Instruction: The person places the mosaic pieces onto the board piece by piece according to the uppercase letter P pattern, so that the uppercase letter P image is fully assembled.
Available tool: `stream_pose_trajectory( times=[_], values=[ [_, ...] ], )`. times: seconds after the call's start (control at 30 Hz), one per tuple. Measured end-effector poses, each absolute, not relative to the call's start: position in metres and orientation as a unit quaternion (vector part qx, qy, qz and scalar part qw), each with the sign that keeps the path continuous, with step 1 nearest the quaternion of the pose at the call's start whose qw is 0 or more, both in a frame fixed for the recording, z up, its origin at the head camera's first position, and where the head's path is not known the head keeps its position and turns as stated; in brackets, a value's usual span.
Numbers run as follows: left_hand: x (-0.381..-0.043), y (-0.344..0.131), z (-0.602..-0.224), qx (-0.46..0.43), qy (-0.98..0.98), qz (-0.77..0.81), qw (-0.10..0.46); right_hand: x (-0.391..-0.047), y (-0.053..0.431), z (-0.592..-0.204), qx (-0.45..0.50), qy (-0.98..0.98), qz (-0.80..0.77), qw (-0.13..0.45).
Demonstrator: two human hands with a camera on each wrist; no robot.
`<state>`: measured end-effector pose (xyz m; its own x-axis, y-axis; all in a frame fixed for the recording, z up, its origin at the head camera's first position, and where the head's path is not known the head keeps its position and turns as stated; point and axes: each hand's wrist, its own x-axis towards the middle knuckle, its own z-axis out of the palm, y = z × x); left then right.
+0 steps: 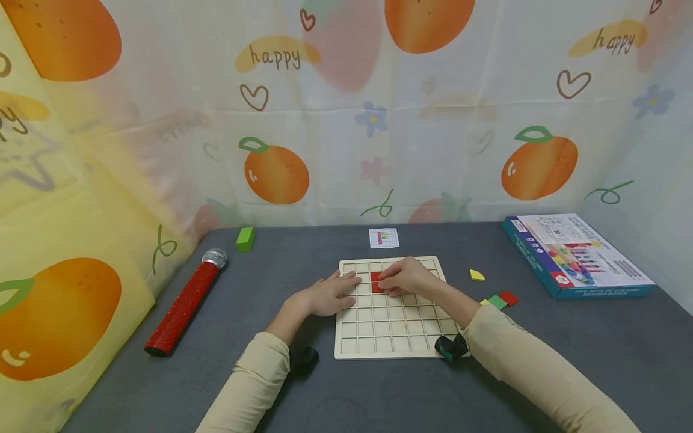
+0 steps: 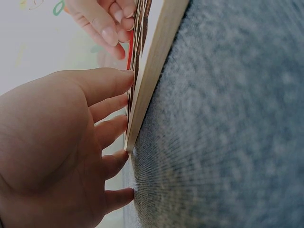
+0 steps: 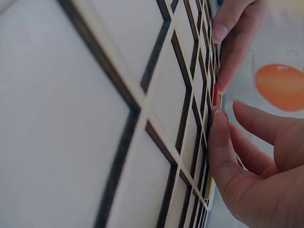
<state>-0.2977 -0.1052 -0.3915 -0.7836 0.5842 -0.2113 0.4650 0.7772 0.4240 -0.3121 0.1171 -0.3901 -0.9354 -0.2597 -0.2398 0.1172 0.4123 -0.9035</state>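
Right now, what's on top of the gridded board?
At least one red piece lies on the gridded board, and the left hand touches the board's left side. The squares directly under the right hand are covered in the head view.

The right hand (image 3: 270,185), fingers bent, has 1 fingertip at or just beside a red piece (image 3: 215,95) on the gridded board (image 3: 57,133). To the left, the left hand (image 3: 244,33) meets the board; far off, an orange fruit print (image 3: 280,85).
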Motion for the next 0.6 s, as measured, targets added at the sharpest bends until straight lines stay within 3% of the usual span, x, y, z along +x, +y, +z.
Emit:
stream_pose_trajectory(
  times=[0.6],
  values=[
    [-0.2976,-0.1051,-0.3915,0.285,0.927,0.176,0.168,-0.3114,0.1253,-0.3843,-0.068,0.824,-0.532,0.182]
  ],
)
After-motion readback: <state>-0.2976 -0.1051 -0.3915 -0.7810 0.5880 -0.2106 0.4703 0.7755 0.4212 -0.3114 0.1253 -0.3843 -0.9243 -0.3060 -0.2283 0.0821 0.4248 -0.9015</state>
